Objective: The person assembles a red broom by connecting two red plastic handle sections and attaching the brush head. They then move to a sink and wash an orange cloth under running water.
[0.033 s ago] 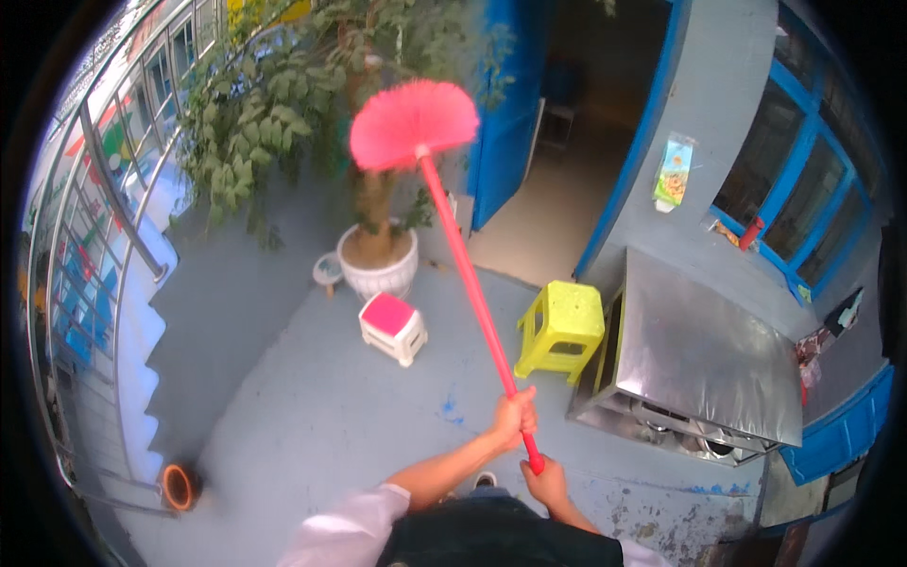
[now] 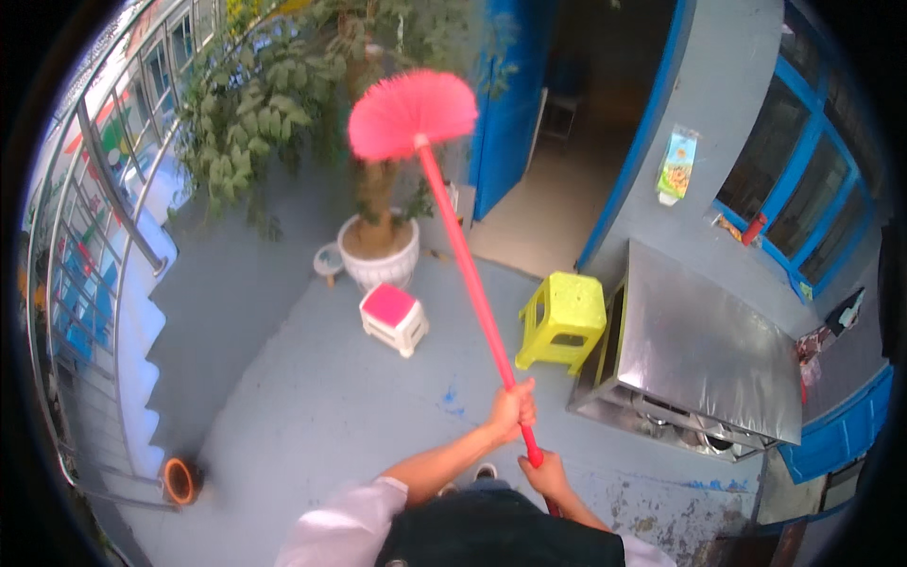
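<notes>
Gripping pink brush [image 2: 461, 253] in hands [image 2: 513, 410]; printed wall card [image 2: 677, 166]

a leafy tree [image 2: 241, 132] grows from a ribbed white pot [image 2: 380, 268], with a small pink-topped white stool [image 2: 404, 331] just in front. a yellow stool [image 2: 574, 300] stands beside a steel tabletop [image 2: 704, 340]. an orange pot [image 2: 168, 480] lies near the metal railing [image 2: 113, 200]. a blue door [image 2: 505, 142] stands open, left of a blue-framed window [image 2: 792, 180].

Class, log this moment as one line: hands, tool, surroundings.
left hand: grips pink pole; right hand: grips pole lower down; brush head: pole's far end; ahead: yellow stool, planter
</notes>
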A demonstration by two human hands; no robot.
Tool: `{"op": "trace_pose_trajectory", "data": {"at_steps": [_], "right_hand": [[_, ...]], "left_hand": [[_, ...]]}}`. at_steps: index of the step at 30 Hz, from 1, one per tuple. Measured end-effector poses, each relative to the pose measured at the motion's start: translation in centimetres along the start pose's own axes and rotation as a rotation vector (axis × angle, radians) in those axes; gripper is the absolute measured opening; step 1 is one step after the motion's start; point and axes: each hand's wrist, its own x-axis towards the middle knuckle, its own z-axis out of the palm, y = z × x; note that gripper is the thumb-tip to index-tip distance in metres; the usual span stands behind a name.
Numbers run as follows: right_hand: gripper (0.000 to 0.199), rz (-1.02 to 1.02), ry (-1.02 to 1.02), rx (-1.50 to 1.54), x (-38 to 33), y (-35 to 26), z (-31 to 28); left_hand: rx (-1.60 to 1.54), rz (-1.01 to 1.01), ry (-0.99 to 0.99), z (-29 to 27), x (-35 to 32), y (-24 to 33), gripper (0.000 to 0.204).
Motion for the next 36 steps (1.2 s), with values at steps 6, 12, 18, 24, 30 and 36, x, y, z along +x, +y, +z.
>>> {"op": "trace_pose_trajectory", "data": {"at_steps": [6,12,18,24,30,36], "right_hand": [[0.032,-0.084,-0.385,0.377,2.4,-4.5,-2.6],[0.037,0.104,-0.226,-0.198,1.4,-4.6,-3.4],[0.025,-0.164,0.305,-0.587,1.9,-1.4,-0.2],[0.023,-0.066,0.039,-0.654,2.0,-1.3,0.3],[0.022,-0.017,-0.157,-0.390,1.8,-1.4,1.6],[0.021,0.147,-0.505,0.099,3.2,-1.1,1.8]], "left_hand": [[-0.055,0.056,-0.044,-3.2,2.8,4.6,0.047],[-0.226,0.206,-0.123,-3.9,2.1,7.0,0.029],[-0.063,0.040,0.297,-1.9,0.6,-1.3,0.035],[-0.204,-0.072,0.458,-4.2,2.0,-1.4,0.024],[-0.191,-0.087,0.436,-5.8,0.6,-1.7,0.025],[-0.176,-0.111,0.304,-7.0,0.5,-0.7,0.030]]}}
